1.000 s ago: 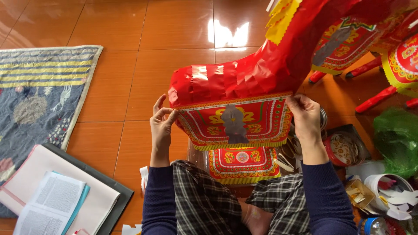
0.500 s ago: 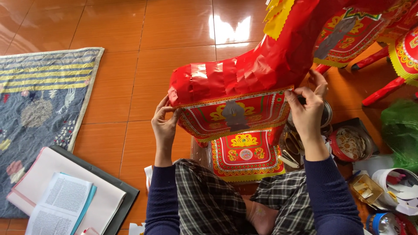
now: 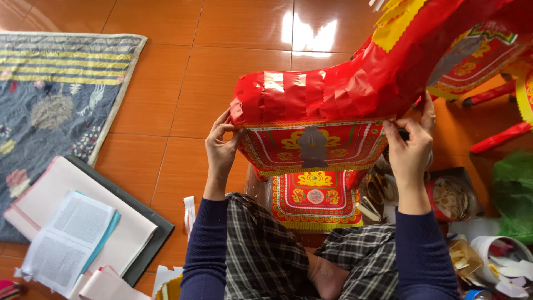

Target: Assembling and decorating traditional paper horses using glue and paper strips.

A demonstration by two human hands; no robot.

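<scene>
A large red paper figure with shiny crinkled covering hangs over my lap. On its side lies a red-and-gold ornate printed panel with a grey emblem in the middle. My left hand presses the panel's left edge against the figure. My right hand pinches the panel's upper right corner. A second printed red-and-gold sheet lies lower, between my knees.
A patterned blue rug lies at the left on the orange tiled floor. Stacked sheets and an open booklet lie at lower left. A round tin, a white cup with paper scraps and green plastic sit at right.
The figure shifted slightly and the view moved. My right hand slid from the panel's lower right edge up to its top right corner. My left hand stays at the left edge.
</scene>
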